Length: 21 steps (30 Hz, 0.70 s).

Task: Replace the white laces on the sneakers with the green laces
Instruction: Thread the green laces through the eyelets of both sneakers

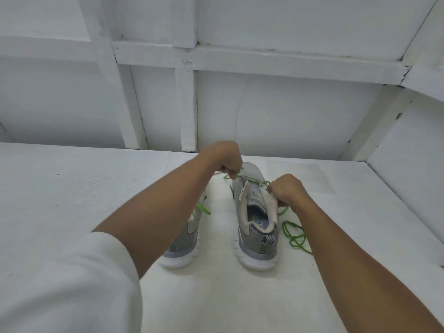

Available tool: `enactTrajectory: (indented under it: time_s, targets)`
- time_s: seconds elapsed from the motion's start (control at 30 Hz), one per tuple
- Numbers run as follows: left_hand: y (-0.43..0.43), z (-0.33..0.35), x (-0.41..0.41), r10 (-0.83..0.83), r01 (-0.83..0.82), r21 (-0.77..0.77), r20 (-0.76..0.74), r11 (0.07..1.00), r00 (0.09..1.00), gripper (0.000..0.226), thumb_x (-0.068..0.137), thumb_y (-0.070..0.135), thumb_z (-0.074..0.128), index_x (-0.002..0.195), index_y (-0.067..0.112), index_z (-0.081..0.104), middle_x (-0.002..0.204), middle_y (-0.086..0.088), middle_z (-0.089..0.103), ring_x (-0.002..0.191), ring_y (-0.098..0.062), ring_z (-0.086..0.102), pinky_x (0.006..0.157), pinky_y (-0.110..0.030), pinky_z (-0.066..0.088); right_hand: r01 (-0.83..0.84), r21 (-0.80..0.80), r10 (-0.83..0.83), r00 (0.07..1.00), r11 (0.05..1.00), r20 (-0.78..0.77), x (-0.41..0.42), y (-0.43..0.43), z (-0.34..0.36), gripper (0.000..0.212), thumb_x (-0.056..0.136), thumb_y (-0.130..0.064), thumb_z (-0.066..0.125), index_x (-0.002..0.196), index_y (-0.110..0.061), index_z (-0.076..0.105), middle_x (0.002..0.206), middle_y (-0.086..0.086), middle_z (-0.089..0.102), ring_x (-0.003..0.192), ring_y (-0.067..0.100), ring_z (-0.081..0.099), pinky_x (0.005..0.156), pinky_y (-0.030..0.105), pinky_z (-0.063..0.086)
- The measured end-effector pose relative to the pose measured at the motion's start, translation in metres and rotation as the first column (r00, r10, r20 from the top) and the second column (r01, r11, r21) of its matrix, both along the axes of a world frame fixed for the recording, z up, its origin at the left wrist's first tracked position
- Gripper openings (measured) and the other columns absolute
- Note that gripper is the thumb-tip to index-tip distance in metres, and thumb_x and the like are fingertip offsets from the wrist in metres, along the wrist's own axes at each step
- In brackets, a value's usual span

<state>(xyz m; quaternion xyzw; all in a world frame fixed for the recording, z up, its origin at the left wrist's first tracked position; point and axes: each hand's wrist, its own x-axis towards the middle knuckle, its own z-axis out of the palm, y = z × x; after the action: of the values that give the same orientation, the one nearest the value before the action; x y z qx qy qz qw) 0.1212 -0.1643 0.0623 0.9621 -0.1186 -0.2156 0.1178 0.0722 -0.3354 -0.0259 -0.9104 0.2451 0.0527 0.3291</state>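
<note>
Two grey sneakers, heels toward the person, on a white platform (72, 188) near its far edge. Right sneaker (255, 212): left hand (227, 158) pinched shut on a white lace (219, 173) end at the toe side; right hand (287, 189) closed on the collar edge. Green lace (294, 236) coiled just right of it. Left sneaker (186, 239): partly behind the left forearm, green lace showing.

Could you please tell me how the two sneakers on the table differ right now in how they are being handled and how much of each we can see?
Both hands work on the right sneaker: the left hand pinches a lace near its toe and the right hand grips its collar. Neither touches the left sneaker. The right sneaker shows fully, its opening visible; the left arm hides much of the left sneaker. Both are grey with white soles, heels toward the camera, with green lace on or beside them.
</note>
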Motion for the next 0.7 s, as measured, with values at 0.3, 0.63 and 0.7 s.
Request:
enactTrajectory:
  time_s: [0.3,0.63,0.7]
  targets:
    - [-0.012,-0.039,-0.011,-0.123,0.104,0.107,0.189,0.989,0.974,0.014,0.084,0.003,0.058,0.097,-0.001,0.061,0.117,-0.015,0.063,0.105,-0.032,0.061,0.078,-0.034,0.048,-0.021,-0.040,0.020,1.000,0.999,-0.005,0.000,0.002,0.001,0.023,0.086,-0.017,0.059,0.066,-0.008,0.049,0.073,0.008,0.056,0.058,0.019,0.049,0.045,0.025,0.030]
    - [0.016,-0.006,0.002,-0.014,-0.003,0.038,0.426,0.999,0.905,0.023,0.087,0.002,0.051,0.105,-0.004,0.062,0.109,-0.020,0.064,0.099,-0.036,0.064,0.075,-0.036,0.050,-0.018,-0.061,0.020,1.000,0.998,0.022,-0.002,0.005,0.002,0.024,0.087,-0.015,0.054,0.065,-0.008,0.045,0.076,0.011,0.056,0.060,0.021,0.048,0.047,0.026,0.030]
    - [0.032,0.022,0.010,0.028,-0.051,0.031,0.516,0.998,0.856,0.025,0.090,0.008,0.054,0.111,-0.003,0.060,0.115,-0.020,0.060,0.103,-0.037,0.062,0.081,-0.039,0.051,-0.011,-0.031,0.012,1.000,0.999,0.025,-0.003,0.005,0.001,0.022,0.086,-0.016,0.054,0.066,-0.008,0.048,0.079,0.012,0.060,0.066,0.026,0.055,0.050,0.026,0.035]
